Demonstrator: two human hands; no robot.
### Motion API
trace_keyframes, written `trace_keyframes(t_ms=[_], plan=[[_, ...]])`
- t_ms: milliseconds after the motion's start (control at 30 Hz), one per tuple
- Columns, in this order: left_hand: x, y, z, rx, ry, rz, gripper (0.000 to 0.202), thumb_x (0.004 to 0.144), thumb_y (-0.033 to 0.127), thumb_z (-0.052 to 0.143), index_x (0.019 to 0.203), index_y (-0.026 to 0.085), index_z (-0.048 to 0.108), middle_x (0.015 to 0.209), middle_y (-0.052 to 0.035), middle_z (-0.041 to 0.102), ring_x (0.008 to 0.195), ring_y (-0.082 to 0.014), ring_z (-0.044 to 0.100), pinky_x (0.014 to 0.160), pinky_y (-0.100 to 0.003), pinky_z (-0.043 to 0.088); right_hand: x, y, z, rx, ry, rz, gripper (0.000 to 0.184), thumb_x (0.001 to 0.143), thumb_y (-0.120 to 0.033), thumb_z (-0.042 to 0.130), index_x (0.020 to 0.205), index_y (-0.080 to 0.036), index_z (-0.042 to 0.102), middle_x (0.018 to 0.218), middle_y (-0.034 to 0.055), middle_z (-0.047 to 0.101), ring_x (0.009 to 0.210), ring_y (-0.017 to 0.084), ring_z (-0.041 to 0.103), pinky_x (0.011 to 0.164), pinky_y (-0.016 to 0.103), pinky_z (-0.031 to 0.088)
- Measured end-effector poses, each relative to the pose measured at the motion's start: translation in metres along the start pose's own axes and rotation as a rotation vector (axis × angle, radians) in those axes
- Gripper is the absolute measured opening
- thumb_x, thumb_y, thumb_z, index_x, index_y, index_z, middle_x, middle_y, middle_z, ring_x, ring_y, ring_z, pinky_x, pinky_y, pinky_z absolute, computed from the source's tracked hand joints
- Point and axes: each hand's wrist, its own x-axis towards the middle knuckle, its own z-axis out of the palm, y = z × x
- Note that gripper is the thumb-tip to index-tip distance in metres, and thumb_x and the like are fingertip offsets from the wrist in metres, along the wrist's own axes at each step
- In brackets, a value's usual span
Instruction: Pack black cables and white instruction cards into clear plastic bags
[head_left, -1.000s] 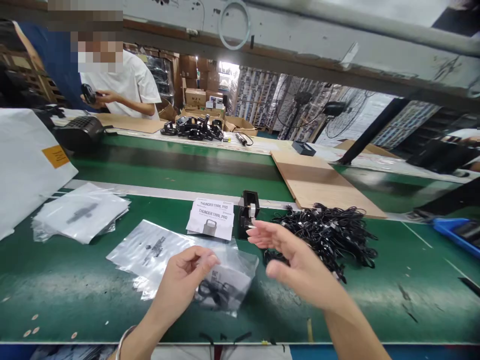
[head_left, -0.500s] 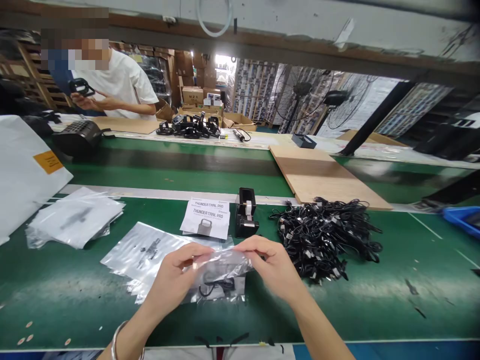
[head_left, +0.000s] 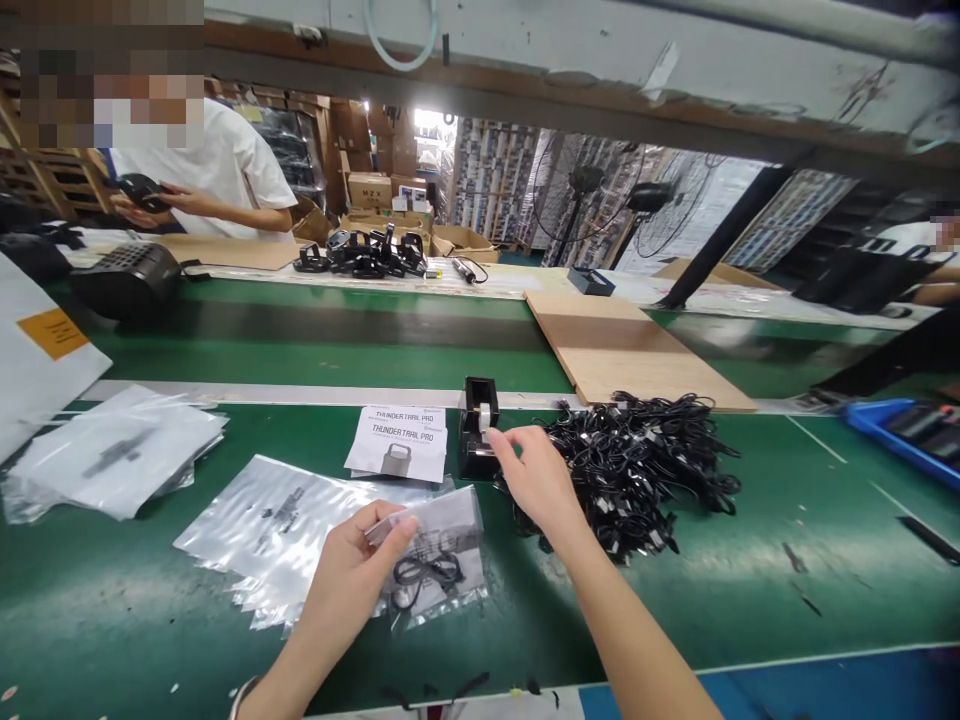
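My left hand (head_left: 364, 560) pinches a clear plastic bag (head_left: 472, 555) by its upper left edge. A coiled black cable (head_left: 431, 570) and a printed sheet show through the plastic. My right hand (head_left: 536, 475) is at the front edge of a black tape dispenser (head_left: 476, 400), thumb and forefinger closed at its cutting end, on the clear tape. The tape itself is barely visible between those fingertips. Behind the bag lie printed leaflets (head_left: 397, 450) reading "THUNDERTRAIL PRO". Flat, printed clear bags (head_left: 255, 520) fan out beside my left hand.
A heap of black cables (head_left: 637, 470) lies right of the dispenser. More bags (head_left: 112, 450) lie at left. A wooden board (head_left: 622, 345) and a blue bin (head_left: 900, 430) stand to the right. Across the belt, a co-worker (head_left: 217, 170) holds a black part near a pile of black frames (head_left: 367, 252).
My right hand has let go of the bag and moved up and right to the tape dispenser. My left hand still holds the bag, whose cable and sheet now show more plainly.
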Motion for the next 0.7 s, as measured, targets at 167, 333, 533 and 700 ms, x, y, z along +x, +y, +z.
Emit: trace_keyframes(t_ms=[167, 333, 533, 700], plan=[[0.002, -0.006, 0.000, -0.077, 0.087, 0.010, 0.031, 0.069, 0.048, 0.062, 0.073, 0.018, 0.059, 0.056, 0.0023, 0.054, 0.059, -0.0163, 0.055, 0.055, -0.025, 0.045, 0.009, 0.004, 0.010, 0.201, -0.139, 0.125, 0.026, 0.069, -0.043, 0.059, 0.066, -0.017, 0.058, 0.051, -0.0025, 0.053, 0.047, 0.014, 0.056, 0.055, 0.031, 0.048], [0.007, -0.013, -0.001, -0.090, 0.056, 0.017, 0.029, 0.073, 0.048, 0.058, 0.077, 0.019, 0.055, 0.058, 0.0043, 0.055, 0.059, -0.0135, 0.054, 0.057, -0.022, 0.043, -0.013, 0.015, 0.018, 0.313, -0.149, 0.087, 0.030, 0.071, -0.046, 0.058, 0.062, -0.017, 0.057, 0.096, 0.0063, 0.062, 0.088, 0.018, 0.061, 0.078, 0.030, 0.047], [0.007, -0.010, -0.001, -0.070, 0.088, 0.052, 0.028, 0.074, 0.046, 0.057, 0.080, 0.019, 0.053, 0.063, 0.0031, 0.059, 0.063, -0.0136, 0.055, 0.059, -0.022, 0.043, -0.034, 0.023, 0.018, 0.032, 0.047, 0.003, 0.026, 0.070, -0.038, 0.059, 0.054, -0.018, 0.058, 0.101, 0.0097, 0.054, 0.090, 0.022, 0.055, 0.079, 0.032, 0.042], [0.000, -0.006, 0.003, 0.026, 0.153, 0.088, 0.026, 0.075, 0.046, 0.055, 0.077, 0.020, 0.053, 0.060, 0.0036, 0.057, 0.057, -0.0133, 0.052, 0.054, -0.022, 0.041, -0.065, 0.001, 0.023, 0.184, -0.281, 0.076, 0.030, 0.077, -0.044, 0.052, 0.062, -0.018, 0.054, 0.059, -0.0005, 0.054, 0.051, 0.012, 0.049, 0.051, 0.024, 0.038]])
